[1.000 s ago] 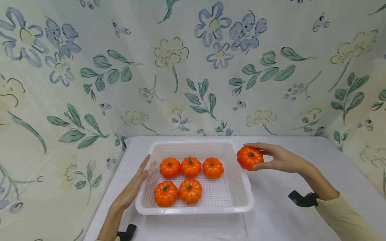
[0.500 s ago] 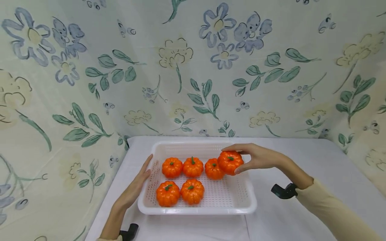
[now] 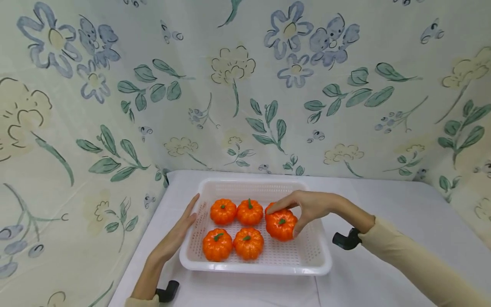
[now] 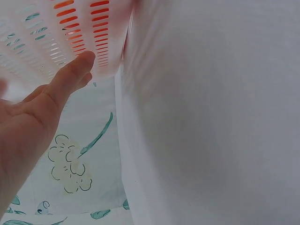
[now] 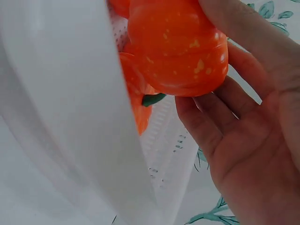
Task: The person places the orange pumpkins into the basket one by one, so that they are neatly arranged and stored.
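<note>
A white plastic basket with slotted walls stands on the table. Over its right half my right hand grips an orange toy pumpkin, thumb on the near side and fingers on the far side. The right wrist view shows the held pumpkin above another pumpkin with a green stem, which it partly hides. Several more pumpkins sit in the basket's left and middle. Along the basket's left wall rests my left hand, fingers straight; the left wrist view shows a fingertip against the slotted wall.
A white cloth covers the table. Flower-printed fabric hangs behind it and at both sides. Dark wrist-worn devices sit near both cuffs.
My right hand has carried the pumpkin leftward from outside the basket's right rim to over its inside, then lower and toward me. The left hand stays at the left wall.
</note>
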Demonstrator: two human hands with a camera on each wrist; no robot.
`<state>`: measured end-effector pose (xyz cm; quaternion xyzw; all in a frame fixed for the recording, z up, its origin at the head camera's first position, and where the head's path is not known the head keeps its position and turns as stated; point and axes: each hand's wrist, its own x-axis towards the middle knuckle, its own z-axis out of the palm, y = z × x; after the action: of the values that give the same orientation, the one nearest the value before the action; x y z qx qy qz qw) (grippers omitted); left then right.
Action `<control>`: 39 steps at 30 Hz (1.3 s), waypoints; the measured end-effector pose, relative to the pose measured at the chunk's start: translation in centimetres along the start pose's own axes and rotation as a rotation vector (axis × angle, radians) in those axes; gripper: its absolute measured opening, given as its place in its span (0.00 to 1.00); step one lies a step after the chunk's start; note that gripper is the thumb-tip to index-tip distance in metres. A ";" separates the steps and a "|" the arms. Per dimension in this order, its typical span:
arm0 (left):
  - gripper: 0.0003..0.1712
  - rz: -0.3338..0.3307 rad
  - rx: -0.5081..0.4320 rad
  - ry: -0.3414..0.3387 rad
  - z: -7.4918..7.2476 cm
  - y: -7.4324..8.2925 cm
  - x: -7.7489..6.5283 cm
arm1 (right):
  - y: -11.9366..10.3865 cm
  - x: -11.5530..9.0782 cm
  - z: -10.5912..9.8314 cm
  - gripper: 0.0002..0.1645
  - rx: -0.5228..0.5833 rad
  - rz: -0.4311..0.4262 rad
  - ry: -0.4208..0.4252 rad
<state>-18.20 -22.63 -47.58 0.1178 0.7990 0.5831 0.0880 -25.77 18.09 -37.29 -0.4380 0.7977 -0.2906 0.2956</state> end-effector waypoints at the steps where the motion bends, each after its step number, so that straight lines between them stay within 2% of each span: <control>1: 0.34 -0.001 0.002 0.001 0.0 0.0 0.1 | 0.0 0.2 0.1 0.46 0.002 0.003 -0.016; 7: 0.35 -0.007 0.010 0.001 0.1 0.0 0.3 | 0.2 1.1 1.3 0.45 -0.009 0.045 -0.102; 17: 0.35 -0.002 0.004 -0.002 0.1 0.2 0.2 | 0.8 1.8 2.8 0.44 -0.008 0.151 -0.170; 25: 0.36 0.010 -0.001 0.002 0.0 0.3 0.2 | 0.1 2.9 2.4 0.41 -0.077 0.176 -0.276; 39: 0.35 0.000 0.006 0.017 0.0 0.0 0.1 | 0.2 4.0 2.7 0.41 -0.095 0.229 -0.303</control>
<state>-18.25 -22.59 -47.57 0.1131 0.8015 0.5815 0.0810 -25.68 14.14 -40.12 -0.3966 0.8015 -0.1476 0.4225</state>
